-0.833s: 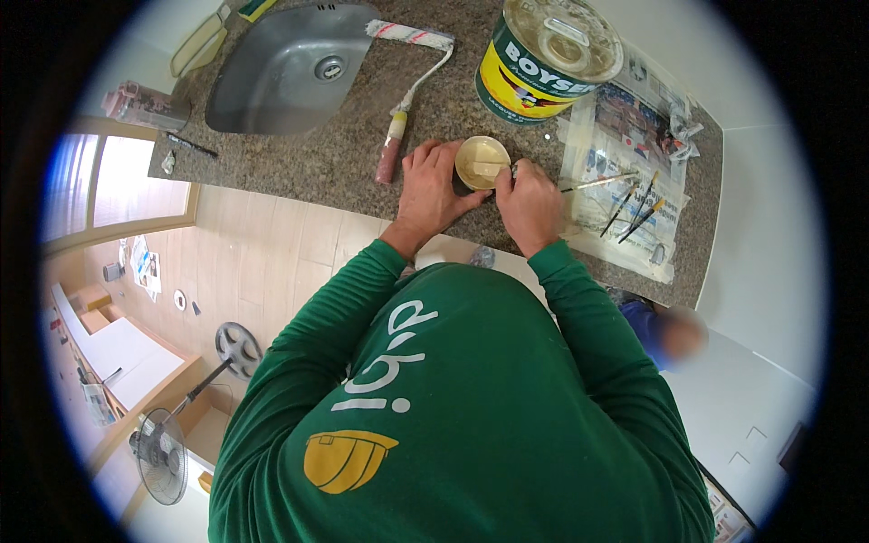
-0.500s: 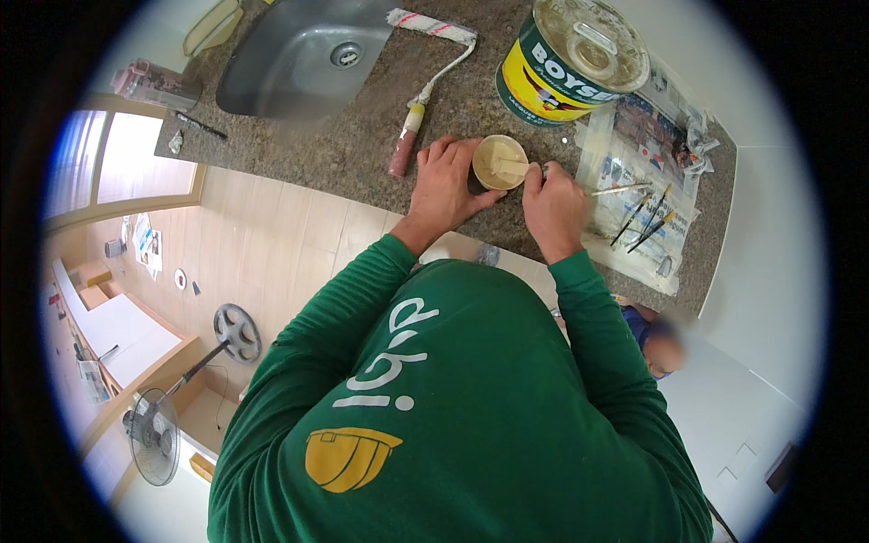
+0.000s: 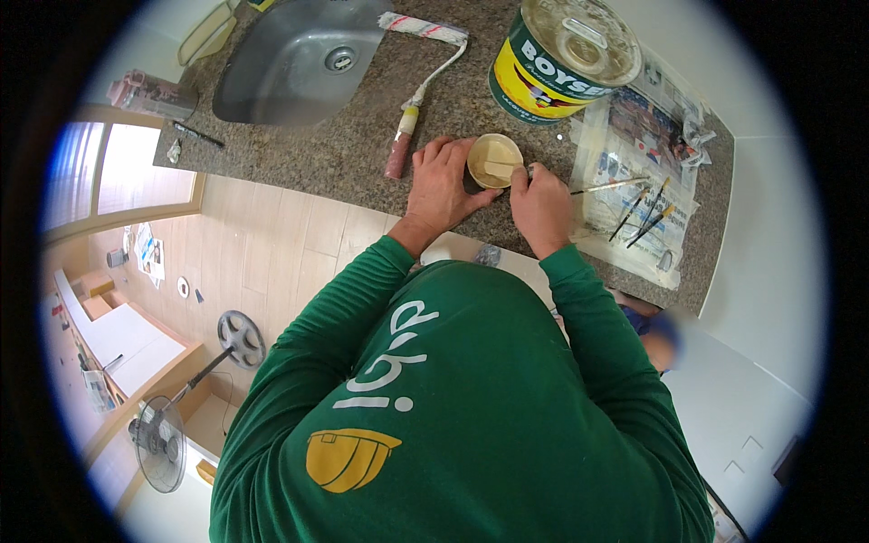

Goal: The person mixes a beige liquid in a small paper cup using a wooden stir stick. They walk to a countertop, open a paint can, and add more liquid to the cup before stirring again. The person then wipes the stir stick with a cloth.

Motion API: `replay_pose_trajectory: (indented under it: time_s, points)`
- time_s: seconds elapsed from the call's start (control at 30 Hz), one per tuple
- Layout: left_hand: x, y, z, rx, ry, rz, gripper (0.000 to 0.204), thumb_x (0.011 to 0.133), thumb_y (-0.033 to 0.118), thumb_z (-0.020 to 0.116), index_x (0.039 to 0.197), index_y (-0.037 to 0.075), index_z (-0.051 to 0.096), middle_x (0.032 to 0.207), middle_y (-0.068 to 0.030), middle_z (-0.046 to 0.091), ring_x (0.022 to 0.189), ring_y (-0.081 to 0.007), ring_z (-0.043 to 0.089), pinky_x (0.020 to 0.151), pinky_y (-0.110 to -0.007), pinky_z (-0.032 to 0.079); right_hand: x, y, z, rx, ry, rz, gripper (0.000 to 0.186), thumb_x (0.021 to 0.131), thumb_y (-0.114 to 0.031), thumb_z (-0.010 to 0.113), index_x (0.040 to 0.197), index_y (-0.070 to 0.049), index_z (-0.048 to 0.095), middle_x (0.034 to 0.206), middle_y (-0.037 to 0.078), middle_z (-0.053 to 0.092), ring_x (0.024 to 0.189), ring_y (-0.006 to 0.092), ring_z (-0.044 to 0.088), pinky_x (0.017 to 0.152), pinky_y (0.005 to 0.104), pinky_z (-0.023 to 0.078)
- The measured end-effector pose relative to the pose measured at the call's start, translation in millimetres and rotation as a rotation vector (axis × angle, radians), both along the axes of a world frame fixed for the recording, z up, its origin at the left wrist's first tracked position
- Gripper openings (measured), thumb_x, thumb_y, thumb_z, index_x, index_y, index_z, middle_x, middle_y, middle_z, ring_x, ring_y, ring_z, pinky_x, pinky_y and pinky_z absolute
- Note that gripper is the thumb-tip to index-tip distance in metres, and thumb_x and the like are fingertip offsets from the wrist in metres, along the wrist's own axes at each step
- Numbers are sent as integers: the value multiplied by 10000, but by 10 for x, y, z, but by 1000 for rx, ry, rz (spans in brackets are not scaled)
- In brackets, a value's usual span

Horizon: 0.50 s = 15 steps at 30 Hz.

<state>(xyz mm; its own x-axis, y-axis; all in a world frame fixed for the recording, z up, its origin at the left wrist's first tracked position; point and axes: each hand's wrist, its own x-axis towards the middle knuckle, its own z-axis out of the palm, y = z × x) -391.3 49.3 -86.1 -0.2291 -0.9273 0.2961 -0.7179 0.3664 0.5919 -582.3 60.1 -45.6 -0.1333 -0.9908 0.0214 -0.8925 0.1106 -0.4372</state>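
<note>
A small round cup point(image 3: 495, 137) of cream-coloured paint stands near the front edge of the speckled countertop. My left hand point(image 3: 440, 188) is curved around the cup's left and near sides, thumb along its near rim. With closed fingers, my right hand point(image 3: 545, 209) grips a flat, paint-coated spatula point(image 3: 500, 169) whose wide end lies inside the cup. The handle is mostly hidden in my fist. Left of the cup lies a paint roller point(image 3: 407, 120) with a red-and-yellow handle. Behind the cup, to the right, stands a large green-and-yellow paint can point(image 3: 536, 80) with its lid on.
Several thin brushes point(image 3: 650, 215) rest on taped-down newspaper point(image 3: 644, 136) at the right. A steel sink point(image 3: 299, 68) is set into the counter point(image 3: 299, 163) at the left, with a clear pink-topped container point(image 3: 149, 95) beside it. Behind me stands a fan point(image 3: 161, 443); another person point(image 3: 659, 344) is low at the right.
My right hand has shifted slightly left, and the spatula has moved a little inside the cup. My left hand keeps its hold. The whole view has shifted slightly.
</note>
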Motion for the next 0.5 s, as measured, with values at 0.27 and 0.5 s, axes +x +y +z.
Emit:
replay_pose_trajectory:
  time_s: [0.27, 0.5]
  points:
    - [-16, 22, 8, 6, 3, 12, 915, 720, 432, 987, 1478, 78, 615, 1382, -126, 700, 1396, -366, 554, 1137, -501, 400, 32, 5, 22, -123, 53, -36, 376, 1054, -333, 593, 878, -24, 714, 870, 261, 763, 831, 489, 749, 771, 609, 586]
    - [-20, 8, 34, -13, 19, 3, 888, 722, 426, 986, 1463, 87, 635, 1382, -121, 704, 1389, -370, 560, 1134, -510, 402, 177, -53, -7, -124, 85, 0, 342, 1047, -304, 607, 879, -27, 717, 869, 236, 773, 798, 452, 765, 738, 577, 608]
